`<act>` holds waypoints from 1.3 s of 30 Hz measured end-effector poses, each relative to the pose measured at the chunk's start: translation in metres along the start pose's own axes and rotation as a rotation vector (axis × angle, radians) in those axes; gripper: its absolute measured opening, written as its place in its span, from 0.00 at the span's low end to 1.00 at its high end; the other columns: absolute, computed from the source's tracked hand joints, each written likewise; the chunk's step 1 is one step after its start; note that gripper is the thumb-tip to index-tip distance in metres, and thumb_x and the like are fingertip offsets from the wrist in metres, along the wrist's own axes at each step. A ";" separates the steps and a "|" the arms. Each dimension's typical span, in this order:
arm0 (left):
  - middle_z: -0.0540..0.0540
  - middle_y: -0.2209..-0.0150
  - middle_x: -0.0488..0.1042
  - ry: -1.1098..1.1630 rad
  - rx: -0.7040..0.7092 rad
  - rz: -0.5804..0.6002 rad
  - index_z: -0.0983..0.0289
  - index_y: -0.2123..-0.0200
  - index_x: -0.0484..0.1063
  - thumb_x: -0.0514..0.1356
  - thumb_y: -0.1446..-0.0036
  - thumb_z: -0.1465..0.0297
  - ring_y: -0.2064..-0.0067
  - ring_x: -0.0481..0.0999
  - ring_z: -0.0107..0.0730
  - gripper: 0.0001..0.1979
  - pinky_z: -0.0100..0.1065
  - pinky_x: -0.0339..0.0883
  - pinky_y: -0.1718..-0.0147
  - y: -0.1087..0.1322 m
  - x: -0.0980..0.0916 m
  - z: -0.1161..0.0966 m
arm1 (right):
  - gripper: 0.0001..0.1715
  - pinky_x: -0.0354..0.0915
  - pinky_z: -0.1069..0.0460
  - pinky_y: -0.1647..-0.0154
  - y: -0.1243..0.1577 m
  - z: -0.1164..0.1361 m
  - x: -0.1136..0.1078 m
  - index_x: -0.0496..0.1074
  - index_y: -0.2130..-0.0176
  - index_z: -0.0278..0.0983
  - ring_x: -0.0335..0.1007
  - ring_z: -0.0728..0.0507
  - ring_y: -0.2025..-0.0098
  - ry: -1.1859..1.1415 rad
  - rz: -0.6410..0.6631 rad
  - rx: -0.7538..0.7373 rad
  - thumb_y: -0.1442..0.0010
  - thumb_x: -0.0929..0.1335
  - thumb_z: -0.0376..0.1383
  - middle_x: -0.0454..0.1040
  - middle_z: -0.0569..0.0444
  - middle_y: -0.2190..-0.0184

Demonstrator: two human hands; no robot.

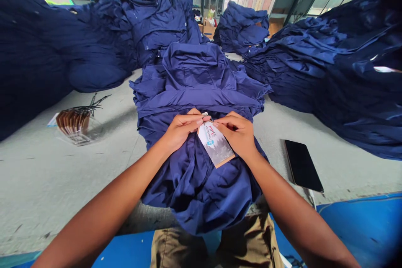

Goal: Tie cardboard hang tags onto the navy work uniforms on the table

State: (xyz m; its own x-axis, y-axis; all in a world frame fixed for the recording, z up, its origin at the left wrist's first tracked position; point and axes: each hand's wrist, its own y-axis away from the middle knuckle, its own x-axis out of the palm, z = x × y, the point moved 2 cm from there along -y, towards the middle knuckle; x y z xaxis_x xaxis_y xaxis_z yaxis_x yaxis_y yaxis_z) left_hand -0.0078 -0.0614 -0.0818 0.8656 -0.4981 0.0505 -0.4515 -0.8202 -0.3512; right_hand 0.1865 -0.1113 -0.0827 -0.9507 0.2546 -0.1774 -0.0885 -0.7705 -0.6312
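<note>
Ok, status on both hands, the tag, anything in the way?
Left hand, right hand close together at top of printed tag; exact grip unclear. Tag lies over navy garment. Phone off to the right, out of the way.

The person I'm watching wears khaki-brown trousers point(168, 247), the cloth wrinkled and deeply creased on the right leg, and has bare forearms point(135, 180), a bare left hand point(180, 132) and an equally bare right hand point(240, 134).
</note>
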 end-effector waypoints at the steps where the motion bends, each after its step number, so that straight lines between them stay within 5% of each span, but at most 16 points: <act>1: 0.55 0.63 0.69 -0.036 0.010 0.014 0.56 0.53 0.86 0.69 0.40 0.61 0.68 0.64 0.25 0.13 0.30 0.56 0.73 0.000 0.001 0.000 | 0.04 0.59 0.53 0.74 0.001 0.002 0.001 0.82 0.66 0.40 0.62 0.50 0.75 0.019 0.002 -0.019 0.39 0.74 0.37 0.72 0.58 0.74; 6: 0.56 0.63 0.74 -0.325 0.167 0.062 0.57 0.49 0.84 0.66 0.36 0.62 0.63 0.70 0.31 0.14 0.31 0.63 0.67 0.001 0.014 0.002 | 0.09 0.57 0.53 0.74 0.005 0.007 -0.001 0.78 0.70 0.39 0.59 0.51 0.77 0.137 -0.014 -0.098 0.37 0.72 0.34 0.67 0.60 0.77; 14: 0.53 0.68 0.74 -0.579 0.284 -0.036 0.62 0.61 0.84 0.67 0.38 0.67 0.72 0.66 0.25 0.06 0.30 0.60 0.73 0.007 0.026 0.009 | 0.12 0.56 0.52 0.72 0.010 0.003 0.003 0.70 0.73 0.39 0.59 0.49 0.75 0.287 0.066 -0.239 0.37 0.68 0.31 0.61 0.60 0.78; 28: 0.54 0.66 0.74 -0.477 0.098 0.022 0.64 0.62 0.81 0.65 0.37 0.60 0.69 0.69 0.28 0.13 0.30 0.62 0.70 0.006 0.020 0.007 | 0.06 0.57 0.53 0.74 0.000 -0.010 0.000 0.79 0.61 0.39 0.58 0.52 0.76 0.025 0.182 0.040 0.41 0.73 0.36 0.68 0.58 0.70; 39: 0.54 0.69 0.76 -0.416 0.001 0.042 0.66 0.66 0.79 0.67 0.39 0.58 0.70 0.71 0.29 0.15 0.31 0.64 0.69 0.005 0.014 0.010 | 0.06 0.55 0.53 0.74 0.000 -0.010 0.001 0.76 0.69 0.38 0.56 0.51 0.75 0.105 0.186 -0.023 0.39 0.70 0.33 0.63 0.59 0.73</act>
State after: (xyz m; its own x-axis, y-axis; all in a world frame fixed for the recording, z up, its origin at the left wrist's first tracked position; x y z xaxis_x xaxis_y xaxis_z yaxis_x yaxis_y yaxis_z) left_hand 0.0041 -0.0700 -0.0918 0.8601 -0.3747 -0.3462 -0.4883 -0.8011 -0.3462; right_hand 0.1889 -0.1053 -0.0905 -0.9137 0.1697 -0.3694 0.0935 -0.7965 -0.5973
